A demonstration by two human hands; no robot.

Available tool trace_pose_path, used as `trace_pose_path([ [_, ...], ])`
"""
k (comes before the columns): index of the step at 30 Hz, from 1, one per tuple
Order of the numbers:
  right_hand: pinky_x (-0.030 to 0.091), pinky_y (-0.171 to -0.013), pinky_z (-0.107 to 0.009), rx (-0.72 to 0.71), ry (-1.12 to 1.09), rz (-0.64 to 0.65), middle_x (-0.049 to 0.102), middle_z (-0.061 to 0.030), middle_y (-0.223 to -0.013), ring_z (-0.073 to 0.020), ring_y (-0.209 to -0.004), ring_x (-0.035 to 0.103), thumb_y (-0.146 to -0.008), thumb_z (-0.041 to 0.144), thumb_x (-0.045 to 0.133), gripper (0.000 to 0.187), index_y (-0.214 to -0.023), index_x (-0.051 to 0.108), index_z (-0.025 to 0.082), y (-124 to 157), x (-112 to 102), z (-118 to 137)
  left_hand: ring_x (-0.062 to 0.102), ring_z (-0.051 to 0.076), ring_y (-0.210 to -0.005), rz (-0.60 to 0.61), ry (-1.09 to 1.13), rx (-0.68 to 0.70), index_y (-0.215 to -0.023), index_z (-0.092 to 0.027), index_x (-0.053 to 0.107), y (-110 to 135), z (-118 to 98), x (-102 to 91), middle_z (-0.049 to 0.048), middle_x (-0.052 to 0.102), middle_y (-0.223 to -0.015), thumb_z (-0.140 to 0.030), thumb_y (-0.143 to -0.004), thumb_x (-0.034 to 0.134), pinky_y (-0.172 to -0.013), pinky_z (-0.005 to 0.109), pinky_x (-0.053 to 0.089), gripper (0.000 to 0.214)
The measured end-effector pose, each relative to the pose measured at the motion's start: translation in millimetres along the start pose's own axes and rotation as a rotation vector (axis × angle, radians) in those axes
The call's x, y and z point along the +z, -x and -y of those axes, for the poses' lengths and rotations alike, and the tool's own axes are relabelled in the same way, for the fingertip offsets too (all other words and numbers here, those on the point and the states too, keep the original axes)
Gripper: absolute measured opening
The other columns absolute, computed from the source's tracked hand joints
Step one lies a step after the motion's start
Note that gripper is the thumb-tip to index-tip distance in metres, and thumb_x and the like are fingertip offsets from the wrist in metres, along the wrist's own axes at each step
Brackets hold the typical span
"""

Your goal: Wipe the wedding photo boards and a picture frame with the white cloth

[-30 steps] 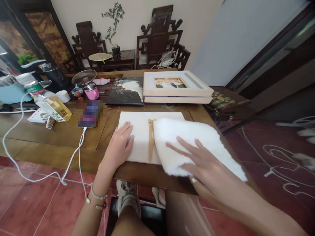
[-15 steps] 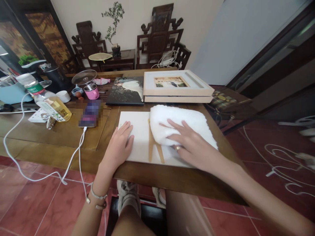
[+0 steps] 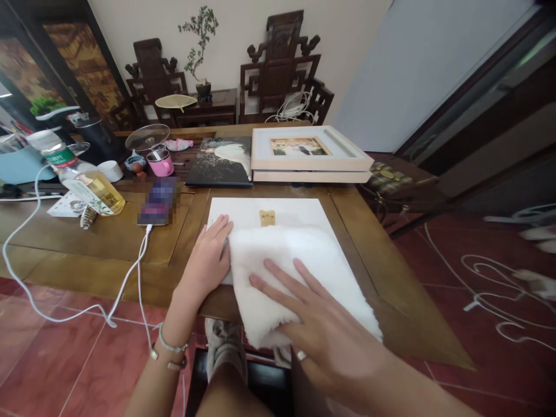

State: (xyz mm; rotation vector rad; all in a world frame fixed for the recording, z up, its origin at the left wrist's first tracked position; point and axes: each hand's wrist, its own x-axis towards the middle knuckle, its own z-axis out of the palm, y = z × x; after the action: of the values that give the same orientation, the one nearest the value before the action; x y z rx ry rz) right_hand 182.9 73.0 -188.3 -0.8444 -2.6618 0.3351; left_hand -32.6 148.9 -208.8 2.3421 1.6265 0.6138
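Note:
My left hand [image 3: 208, 255] lies flat on the left side of a white board [image 3: 295, 208], fingers stretched out and slightly apart. Over the near part of this board, a fluffy white cloth [image 3: 256, 249] hangs past the table's front edge. My right hand [image 3: 317, 318] presses on it from above with spread fingers, while the thumb is tucked at a fold of the cloth's near edge. A tan bear-head-shaped piece [image 3: 267, 218] on the board shows just beyond the cloth; the cloth hides whatever lies below it.
Behind the board are a dark picture panel [image 3: 221, 162] and stacked pale picture frames [image 3: 313, 171]. To the left are a phone [image 3: 160, 200] on a white cable, a pink mug [image 3: 160, 163] and a tilted bottle [image 3: 91, 179]. The wooden table [image 3: 403, 313] ends at the right.
My right hand has drawn the cloth toward me and to the left, uncovering the board's far right and covering the tan strips. My left hand stays in place.

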Motion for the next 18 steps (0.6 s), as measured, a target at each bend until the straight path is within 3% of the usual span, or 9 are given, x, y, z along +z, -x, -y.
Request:
trace_pose_path([
  [5, 0.018, -0.112, -0.064, 0.072, -0.004, -0.001, 0.045, -0.0063, -0.146, -0.0298, -0.142, 0.020, -0.059, -0.001, 0.041, 0.050, -0.093, 0.071, 0.022, -23.8, -7.1, -38.2, 0.034, 0.024, -0.140, -0.010, 0.000, -0.001, -0.133, -0.010, 0.049, 1.8, 0.5, 2.8, 0.0161, 0.043, -0.147, -0.018, -0.095, 0.037, -0.116, 0.050, 0.026, 0.041],
  [11, 0.024, -0.110, -0.065, 0.222, 0.132, -0.031, 0.046, -0.0106, -0.145, -0.0332, -0.140, 0.027, -0.074, 0.001, 0.043, 0.043, -0.107, 0.066, 0.017, -70.7, -9.6, -80.3, 0.035, 0.024, -0.140, -0.034, 0.011, 0.000, -0.132, -0.012, 0.050, 5.3, 2.1, 3.8, 0.0148, 0.045, -0.145, -0.018, -0.094, 0.036, -0.115, 0.050, 0.027, 0.041],
  [14, 0.023, -0.109, -0.066, 0.264, 0.184, 0.019, 0.047, -0.0131, -0.144, -0.0373, -0.139, 0.027, -0.071, 0.000, 0.047, 0.043, -0.107, 0.066, 0.014, -76.4, -8.8, -74.7, 0.036, 0.023, -0.139, -0.041, 0.015, 0.005, -0.132, -0.012, 0.050, 5.5, 1.4, 5.8, 0.0148, 0.046, -0.145, -0.015, -0.095, 0.032, -0.115, 0.049, 0.027, 0.042],
  [18, 0.019, -0.109, -0.069, 0.190, 0.199, 0.045, 0.047, -0.0142, -0.144, -0.0408, -0.139, 0.024, -0.064, -0.001, 0.049, 0.045, -0.100, 0.070, 0.015, -55.4, -4.0, -39.6, 0.036, 0.023, -0.139, -0.046, 0.013, 0.014, -0.132, -0.013, 0.051, 4.5, -0.9, 5.3, 0.0146, 0.046, -0.145, -0.013, -0.094, 0.031, -0.115, 0.050, 0.027, 0.043],
])
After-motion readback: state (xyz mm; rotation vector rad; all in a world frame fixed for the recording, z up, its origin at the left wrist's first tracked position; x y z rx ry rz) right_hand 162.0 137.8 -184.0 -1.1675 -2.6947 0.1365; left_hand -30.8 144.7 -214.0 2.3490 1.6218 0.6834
